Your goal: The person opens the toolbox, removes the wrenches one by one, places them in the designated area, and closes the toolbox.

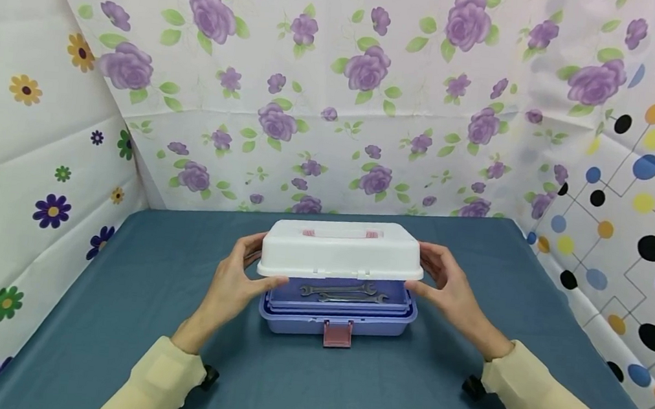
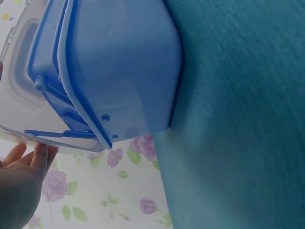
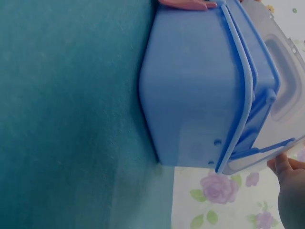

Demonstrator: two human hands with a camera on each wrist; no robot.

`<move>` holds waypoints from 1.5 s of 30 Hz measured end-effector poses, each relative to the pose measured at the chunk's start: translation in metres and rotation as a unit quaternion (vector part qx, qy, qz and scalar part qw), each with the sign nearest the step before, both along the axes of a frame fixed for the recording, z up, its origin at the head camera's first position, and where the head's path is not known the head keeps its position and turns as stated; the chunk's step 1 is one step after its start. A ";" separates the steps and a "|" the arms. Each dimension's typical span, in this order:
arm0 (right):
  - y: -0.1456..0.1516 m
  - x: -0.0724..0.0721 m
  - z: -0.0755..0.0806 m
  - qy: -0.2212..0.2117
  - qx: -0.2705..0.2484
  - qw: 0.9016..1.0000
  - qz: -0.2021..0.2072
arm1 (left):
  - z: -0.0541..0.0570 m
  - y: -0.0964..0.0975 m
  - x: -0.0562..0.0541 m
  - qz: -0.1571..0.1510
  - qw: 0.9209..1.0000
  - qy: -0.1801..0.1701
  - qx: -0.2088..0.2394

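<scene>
A blue-purple toolbox [image 1: 299, 325] stands on the table with its white translucent lid [image 1: 340, 254] tilted partly up. My left hand [image 1: 231, 285] grips the lid's left end, thumb at the front edge and fingers toward the back. At the other end my right hand [image 1: 453, 292] holds the lid the same way. Under the lid, several metal wrenches [image 1: 343, 289] lie in the upper tray [image 1: 284, 302]. A pink latch [image 1: 337, 335] hangs down at the box's front. Both wrist views show fingertips against the lid's rear rim, near the blue hinge arm [image 2: 62, 133].
A blue-green cloth [image 1: 346, 394] covers the table. Floral fabric [image 1: 336, 101] hangs behind it, with patterned sheets at the left [image 1: 32, 172] and right [image 1: 642, 212]. A pink handle [image 1: 342, 234] lies flat on the lid's top.
</scene>
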State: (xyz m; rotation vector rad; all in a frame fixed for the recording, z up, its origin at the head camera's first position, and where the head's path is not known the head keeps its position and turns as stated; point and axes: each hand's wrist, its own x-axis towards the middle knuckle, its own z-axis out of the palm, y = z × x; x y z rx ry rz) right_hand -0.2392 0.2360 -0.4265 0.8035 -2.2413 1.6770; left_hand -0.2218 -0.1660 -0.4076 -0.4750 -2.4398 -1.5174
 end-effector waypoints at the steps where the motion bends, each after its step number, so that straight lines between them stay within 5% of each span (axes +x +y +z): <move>1: 0.000 -0.001 0.000 0.007 0.004 1.000 -0.006 | 0.001 0.000 -0.001 -0.001 1.000 -0.001 0.001; 16: -0.004 -0.010 0.009 0.053 0.025 0.997 -0.048 | 0.005 -0.016 -0.017 -0.053 0.998 0.018 0.014; 30: -0.005 -0.017 0.013 0.086 0.035 0.994 -0.054 | 0.005 -0.019 -0.030 -0.051 0.997 0.052 0.004; 45: -0.010 -0.037 0.029 0.042 0.014 0.993 -0.110 | 0.012 -0.011 -0.049 -0.011 0.998 0.030 0.047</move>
